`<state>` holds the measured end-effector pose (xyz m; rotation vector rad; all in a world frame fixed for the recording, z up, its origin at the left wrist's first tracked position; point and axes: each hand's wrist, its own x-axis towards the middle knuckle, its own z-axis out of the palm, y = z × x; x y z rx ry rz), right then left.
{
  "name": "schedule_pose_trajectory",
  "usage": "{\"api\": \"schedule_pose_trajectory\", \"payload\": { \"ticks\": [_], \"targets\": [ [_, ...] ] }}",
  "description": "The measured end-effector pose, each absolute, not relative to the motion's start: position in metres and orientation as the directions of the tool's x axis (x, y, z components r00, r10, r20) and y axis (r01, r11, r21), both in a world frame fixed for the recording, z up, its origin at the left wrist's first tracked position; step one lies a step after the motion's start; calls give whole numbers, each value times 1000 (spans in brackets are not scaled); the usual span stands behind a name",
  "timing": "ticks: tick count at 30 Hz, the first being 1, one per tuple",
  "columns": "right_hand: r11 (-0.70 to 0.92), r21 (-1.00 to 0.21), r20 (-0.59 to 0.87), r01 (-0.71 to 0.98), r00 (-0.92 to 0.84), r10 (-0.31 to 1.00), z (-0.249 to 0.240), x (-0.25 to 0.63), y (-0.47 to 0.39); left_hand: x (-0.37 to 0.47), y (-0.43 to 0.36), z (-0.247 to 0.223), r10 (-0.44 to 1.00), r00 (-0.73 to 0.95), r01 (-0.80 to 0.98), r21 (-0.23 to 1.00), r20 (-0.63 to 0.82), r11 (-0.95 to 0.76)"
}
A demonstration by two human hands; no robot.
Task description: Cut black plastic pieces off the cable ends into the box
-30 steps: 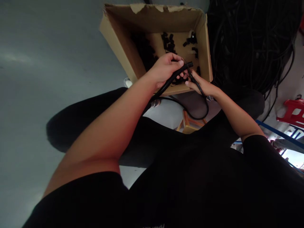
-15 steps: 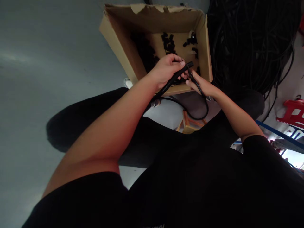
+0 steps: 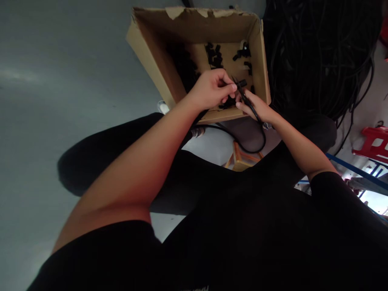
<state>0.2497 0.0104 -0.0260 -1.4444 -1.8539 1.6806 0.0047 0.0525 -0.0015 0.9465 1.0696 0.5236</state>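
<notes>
Over the open box, my left hand (image 3: 214,87) is closed in a pinch, thumb against forefinger, at a black tube. The end of the black tube (image 3: 242,83) shows just past my fingertips; my hand and wrist hide most of its length. Close by on the right, my right hand (image 3: 256,107) is closed around black-handled scissors (image 3: 242,92), whose pointed blades are slightly apart and lie across the tube near its end. A thin black cable (image 3: 264,141) loops below my hands. How it joins the tube is hidden.
The cardboard box (image 3: 151,56) has torn upper edges and holds several small black pieces (image 3: 214,55). A big heap of black cables (image 3: 318,60) lies to its right. A small wooden stool (image 3: 241,161) stands between my legs, and a red plastic stool (image 3: 372,143) at far right.
My left hand has turned over the tube, so its length that showed along the palm is now covered. The scissor blades now show more clearly. My right hand has hardly moved.
</notes>
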Motion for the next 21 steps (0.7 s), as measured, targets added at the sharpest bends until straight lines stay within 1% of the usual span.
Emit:
{"api": "schedule_pose_trajectory", "payload": {
  "ticks": [4, 9, 14, 17, 21],
  "targets": [
    [-129, -854, -394, 504, -463, 794, -31, 252, 7, 4, 56, 4, 738, 406, 95, 828, -539, 553],
    [-74, -846, -352, 527, -449, 821, -36, 255, 7, -2, 61, -3, 714, 437, 120, 822, -547, 556],
    [-16, -875, -307, 483, -529, 791, -44, 262, 12, -6, 58, -7, 623, 567, 158, 814, -538, 559],
    [-2, -858, -329, 514, -545, 771, -37, 267, 14, -9, 57, -4, 592, 613, 127, 804, -524, 581],
    [-26, -825, -372, 564, -508, 777, -26, 272, 13, -14, 59, -3, 563, 579, 112, 742, -590, 661]
  ]
}}
